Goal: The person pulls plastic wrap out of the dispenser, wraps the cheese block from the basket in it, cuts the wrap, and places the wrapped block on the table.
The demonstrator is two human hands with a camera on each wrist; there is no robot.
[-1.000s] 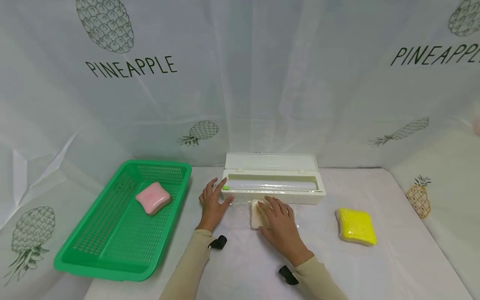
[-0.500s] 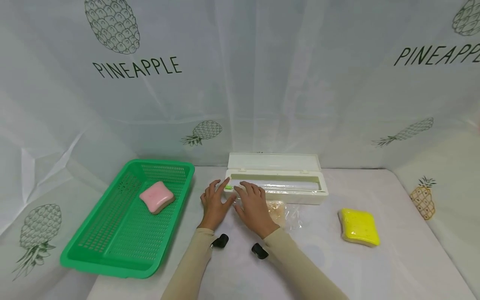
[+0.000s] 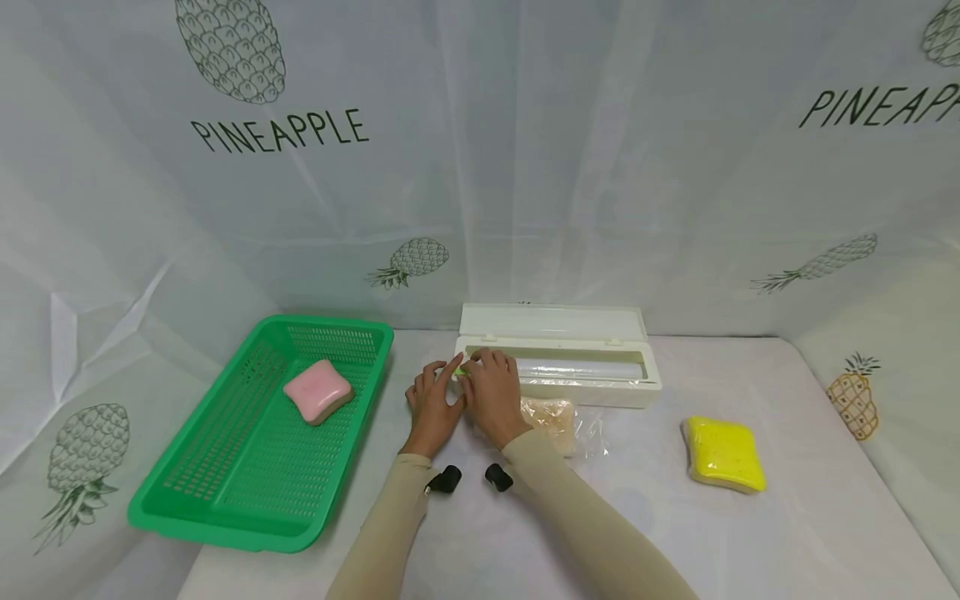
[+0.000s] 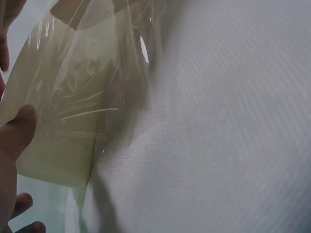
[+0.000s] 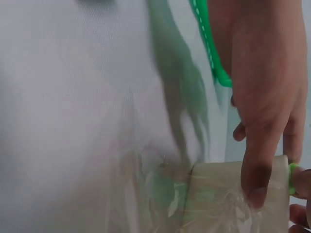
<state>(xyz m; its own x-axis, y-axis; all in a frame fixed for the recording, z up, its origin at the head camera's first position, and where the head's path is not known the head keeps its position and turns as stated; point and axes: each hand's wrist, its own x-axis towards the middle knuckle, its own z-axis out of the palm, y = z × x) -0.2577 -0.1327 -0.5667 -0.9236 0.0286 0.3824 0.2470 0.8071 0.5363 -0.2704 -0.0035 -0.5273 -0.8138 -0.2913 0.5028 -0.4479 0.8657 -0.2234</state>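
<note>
A white cling film dispenser point(image 3: 585, 392) stands at the table's back with its lid raised and a film roll inside. My left hand point(image 3: 432, 412) grips its left end; the thumb point(image 4: 19, 128) presses the film against the front wall. At that same corner my right hand point(image 3: 493, 396) pinches a small green slide cutter point(image 5: 292, 178), mostly covered by the fingers in the head view. Clear film point(image 4: 82, 107) hangs from the dispenser's front onto the table. Under film, a beige sponge-like block point(image 3: 551, 422) lies before the dispenser, partly hidden by my right wrist.
To the left stands a green plastic basket point(image 3: 330, 500) with a pink block point(image 3: 318, 392) in it. A yellow block point(image 3: 723, 454) lies on the table's right side. A white curtain point(image 3: 555, 167) printed with pineapples hangs behind.
My right hand has left the beige block and moved left to the green cutter at the dispenser's left end. The left hand stays at that end.
</note>
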